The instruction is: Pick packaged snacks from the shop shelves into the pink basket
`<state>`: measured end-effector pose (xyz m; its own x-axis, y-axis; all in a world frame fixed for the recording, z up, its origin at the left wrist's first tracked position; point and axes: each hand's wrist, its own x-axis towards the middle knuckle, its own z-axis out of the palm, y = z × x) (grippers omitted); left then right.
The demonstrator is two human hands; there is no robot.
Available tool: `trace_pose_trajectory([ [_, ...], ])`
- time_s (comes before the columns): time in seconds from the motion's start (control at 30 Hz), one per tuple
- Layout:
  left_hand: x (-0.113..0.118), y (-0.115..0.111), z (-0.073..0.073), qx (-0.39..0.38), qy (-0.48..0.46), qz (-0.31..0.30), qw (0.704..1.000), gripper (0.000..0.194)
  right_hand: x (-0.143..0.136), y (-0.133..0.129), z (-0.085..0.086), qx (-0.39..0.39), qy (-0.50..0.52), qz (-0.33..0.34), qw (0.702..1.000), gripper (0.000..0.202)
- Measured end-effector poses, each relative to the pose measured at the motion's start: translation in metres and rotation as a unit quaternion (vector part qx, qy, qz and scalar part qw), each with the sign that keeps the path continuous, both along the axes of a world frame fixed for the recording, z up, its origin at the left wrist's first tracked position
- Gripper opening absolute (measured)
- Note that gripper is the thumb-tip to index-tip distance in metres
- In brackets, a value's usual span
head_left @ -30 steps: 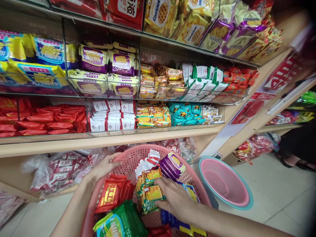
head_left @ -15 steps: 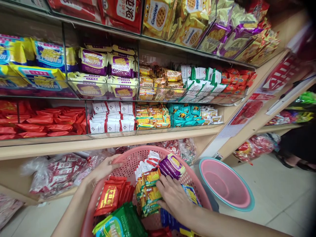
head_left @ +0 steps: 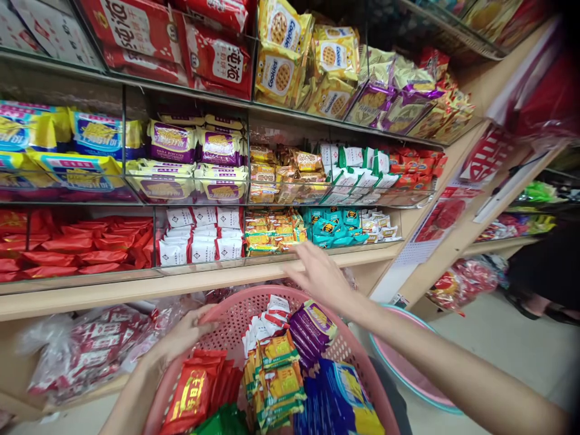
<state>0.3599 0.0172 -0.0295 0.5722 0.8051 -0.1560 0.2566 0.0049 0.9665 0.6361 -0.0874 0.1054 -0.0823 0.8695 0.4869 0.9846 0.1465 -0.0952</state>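
My left hand (head_left: 188, 333) grips the rim of a pink perforated plastic basket (head_left: 267, 295) at its left side, fingers over the edge. My right hand (head_left: 321, 275) is raised above the basket's far rim, open, fingers stretched toward the shelf. Its fingertips are in front of small yellow-and-green snack packets (head_left: 272, 228) in the lowest shelf row; whether they touch is unclear. Inside the basket are red packets (head_left: 193, 393), yellow-and-green packets (head_left: 277, 383), white packets (head_left: 263, 326), purple biscuit packets (head_left: 312, 329), blue packets (head_left: 338, 396) and a green packet (head_left: 224, 421).
Teal packets (head_left: 333, 226) and white packets (head_left: 203, 235) flank the yellow ones behind a clear shelf edge. Bagged goods (head_left: 99, 344) lie under the shelf. A pink-and-blue basin (head_left: 408, 356) stands on the floor at right. A person's dark clothing (head_left: 539, 266) shows at far right.
My right hand has left the packets in the basket and moved up and forward to the lowest shelf row. My left hand stays on the rim. The view has tilted up slightly.
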Motion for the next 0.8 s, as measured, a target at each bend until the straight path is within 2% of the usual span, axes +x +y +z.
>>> trace_pose_trajectory([
  [0.1, 0.0, 0.0, 0.0, 0.01, 0.004, 0.013, 1.0, 0.057, 0.029, 0.048, 0.014, 0.05, -0.05, -0.019, 0.997, 0.031],
  [0.2, 0.001, -0.002, 0.004, -0.008, 0.007, 0.038, 0.999, 0.061, 0.051, 0.086, 0.012, 0.041, -0.078, -0.042, 0.995, 0.032],
  [0.3, 0.004, -0.005, 0.009, -0.026, 0.008, 0.052, 0.998, 0.067, 0.063, 0.106, 0.007, 0.027, -0.082, -0.076, 0.993, 0.034],
  [0.4, 0.005, -0.006, 0.011, -0.025, 0.006, 0.044, 0.999, 0.07, 0.07, 0.111, 0.003, 0.021, -0.085, -0.102, 0.991, 0.037],
  [0.63, 0.004, -0.004, 0.008, -0.038, 0.006, 0.04, 0.998, 0.068, 0.074, 0.108, -0.008, -0.009, -0.137, -0.073, 0.988, 0.042],
  [0.8, 0.003, -0.001, 0.003, -0.033, -0.005, 0.029, 0.999, 0.069, 0.077, 0.105, -0.004, 0.0, -0.119, -0.075, 0.99, 0.045],
])
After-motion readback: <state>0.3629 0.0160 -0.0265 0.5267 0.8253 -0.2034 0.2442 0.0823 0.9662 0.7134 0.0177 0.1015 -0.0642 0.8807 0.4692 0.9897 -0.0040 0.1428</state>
